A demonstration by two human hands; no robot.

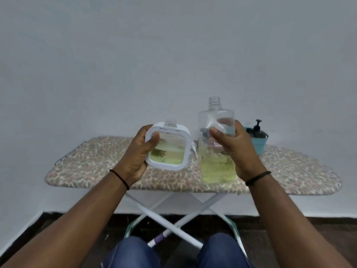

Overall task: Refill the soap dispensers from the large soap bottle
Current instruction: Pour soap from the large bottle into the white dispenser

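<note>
Left hand (135,151) grips dispenser (167,147); right hand (236,149) grips bottle (217,144).

No readable text, label, brand or number anywhere; clear large soap bottle (217,144) and white-framed dispenser (167,147) seemingly unmarked, though blurred.

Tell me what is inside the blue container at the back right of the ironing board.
A dark pump dispenser stands in the blue container, its pump head above the rim. The right hand covers the container's left part; anything else inside cannot be seen.
</note>
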